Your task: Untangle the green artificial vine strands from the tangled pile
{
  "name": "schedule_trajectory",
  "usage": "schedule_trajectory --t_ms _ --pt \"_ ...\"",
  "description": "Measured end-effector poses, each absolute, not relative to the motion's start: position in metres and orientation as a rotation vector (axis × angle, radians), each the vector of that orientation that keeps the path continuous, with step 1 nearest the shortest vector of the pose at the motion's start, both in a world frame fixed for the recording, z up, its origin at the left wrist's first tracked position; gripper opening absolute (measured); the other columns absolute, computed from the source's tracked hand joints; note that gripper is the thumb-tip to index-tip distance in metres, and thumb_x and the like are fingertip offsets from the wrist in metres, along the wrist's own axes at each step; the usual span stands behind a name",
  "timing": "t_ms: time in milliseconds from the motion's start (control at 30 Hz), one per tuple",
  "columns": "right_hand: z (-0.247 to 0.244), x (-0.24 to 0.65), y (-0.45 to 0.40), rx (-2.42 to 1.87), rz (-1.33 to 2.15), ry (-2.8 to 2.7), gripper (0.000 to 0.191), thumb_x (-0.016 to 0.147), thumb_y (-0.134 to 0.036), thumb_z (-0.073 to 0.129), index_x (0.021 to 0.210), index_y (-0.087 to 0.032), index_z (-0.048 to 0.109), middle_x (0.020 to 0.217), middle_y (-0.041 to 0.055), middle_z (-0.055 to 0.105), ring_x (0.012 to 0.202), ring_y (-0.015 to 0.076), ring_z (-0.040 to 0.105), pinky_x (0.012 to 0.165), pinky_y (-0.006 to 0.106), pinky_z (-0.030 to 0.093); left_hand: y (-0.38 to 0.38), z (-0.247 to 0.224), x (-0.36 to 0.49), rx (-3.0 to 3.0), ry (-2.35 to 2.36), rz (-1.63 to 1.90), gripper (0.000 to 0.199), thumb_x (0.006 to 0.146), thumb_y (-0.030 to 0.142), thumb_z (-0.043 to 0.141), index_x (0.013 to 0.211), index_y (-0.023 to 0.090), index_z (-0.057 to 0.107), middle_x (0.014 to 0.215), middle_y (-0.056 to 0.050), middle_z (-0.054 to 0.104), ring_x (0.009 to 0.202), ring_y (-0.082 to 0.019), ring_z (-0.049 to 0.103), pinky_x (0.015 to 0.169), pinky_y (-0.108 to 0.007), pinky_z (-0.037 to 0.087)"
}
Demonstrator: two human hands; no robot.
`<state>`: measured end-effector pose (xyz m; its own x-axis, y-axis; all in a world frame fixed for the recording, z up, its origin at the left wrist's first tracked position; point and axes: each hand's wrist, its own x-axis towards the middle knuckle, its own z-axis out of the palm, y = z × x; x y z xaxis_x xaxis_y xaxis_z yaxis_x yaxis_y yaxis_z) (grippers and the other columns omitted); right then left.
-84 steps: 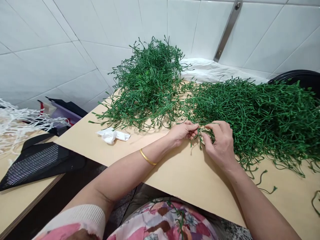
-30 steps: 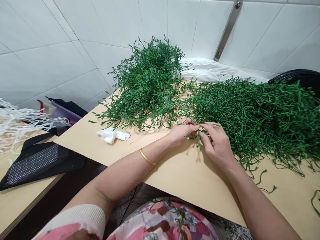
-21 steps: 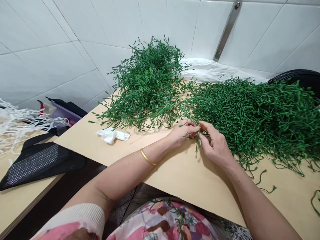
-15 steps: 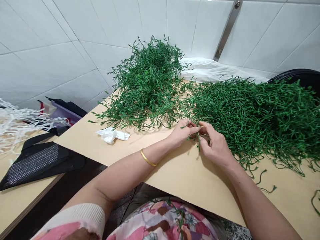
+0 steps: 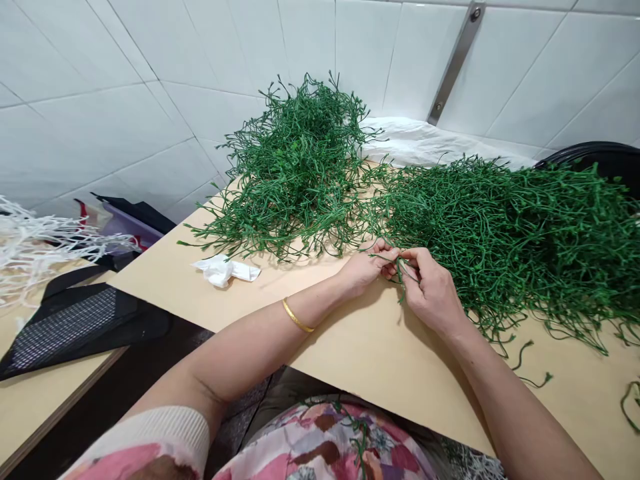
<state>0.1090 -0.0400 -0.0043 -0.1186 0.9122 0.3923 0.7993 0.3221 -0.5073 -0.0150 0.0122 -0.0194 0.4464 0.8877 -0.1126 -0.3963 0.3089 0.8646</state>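
Observation:
My left hand (image 5: 367,268) pinches a thin green plastic stem (image 5: 401,280) just above the tabletop. From the other side, my right hand (image 5: 429,288) closes its thumb and forefinger on the same stem, so the two sets of fingertips nearly meet. Parts of the stem are hidden behind the fingers. Beyond my left hand rises a tangled pile of green stems (image 5: 295,160) with small budded tips. A wider heap of the same stems (image 5: 480,227) lies close beyond my right hand.
Crumpled white tissue (image 5: 223,271) lies left on the wooden table (image 5: 350,347). White strands (image 5: 40,243) and a black mesh piece (image 5: 70,323) rest on another surface at far left. Loose stems (image 5: 533,377) lie at right. A tiled wall (image 5: 225,47) closes off the back.
Both hands stay in nearly the same place. The fingers have shifted slightly around the stem, and more of it shows between them now.

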Motion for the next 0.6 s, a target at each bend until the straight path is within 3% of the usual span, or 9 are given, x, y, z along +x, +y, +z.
schedule_trajectory --t_ms 167,333,600 --pt "-0.0009 0.1079 -0.0418 -1.570 0.127 -1.952 0.015 0.083 -0.029 0.043 0.088 -0.018 0.053 0.062 0.0010 0.056 0.051 0.0133 0.048 0.052 0.025 0.033 0.0115 -0.0172 -0.0129 0.857 0.726 0.933 0.017 0.073 0.015 0.059 0.062 0.015 0.046 0.052 0.003 0.048 0.045 -0.005 0.045 0.048 -0.019 0.034" --pt "-0.0045 0.1096 -0.0383 -1.503 0.190 -1.980 0.012 0.085 -0.026 0.039 0.082 -0.021 0.050 0.068 0.0021 0.059 0.056 0.0137 0.050 0.056 0.025 0.037 0.0092 -0.0147 -0.0125 0.709 0.666 0.948 0.017 0.072 0.009 0.058 0.061 0.014 0.045 0.056 0.003 0.049 0.051 -0.006 0.049 0.053 -0.021 0.037" --pt "-0.0097 0.1086 -0.0352 -1.554 0.061 -1.975 0.016 0.086 -0.027 0.037 0.086 -0.018 0.050 0.071 0.0042 0.060 0.059 0.0155 0.054 0.055 0.025 0.035 0.0124 -0.0194 -0.0112 0.608 0.564 0.783 0.026 0.063 0.030 0.071 0.063 0.012 0.053 0.059 0.000 0.057 0.055 -0.008 0.052 0.060 -0.023 0.041"
